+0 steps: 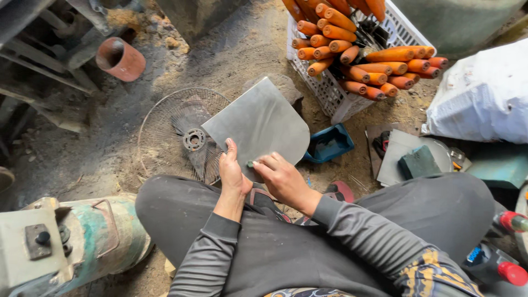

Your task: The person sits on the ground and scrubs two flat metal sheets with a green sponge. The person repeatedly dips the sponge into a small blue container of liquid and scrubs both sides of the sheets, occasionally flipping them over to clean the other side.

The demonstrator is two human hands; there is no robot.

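Observation:
A flat grey metal blade (258, 124), straight on one side and rounded at the far right corner, is held over my lap. My left hand (232, 175) grips its near left edge, thumb lying on the plate. My right hand (281, 179) is at the near edge too, fingertips pinched around a small dark round piece (250, 164) on the metal. Both hands sit just above my knees, which are in dark trousers.
A wire fan guard (176, 135) lies on the dirt under the blade. A white plastic crate (352, 82) holds several orange-handled tools (357, 60). A blue tray (330, 144), a grey plate with a green block (419, 162), a white sack (484, 99), a red pipe (121, 59) and a green motor (104, 234) surround me.

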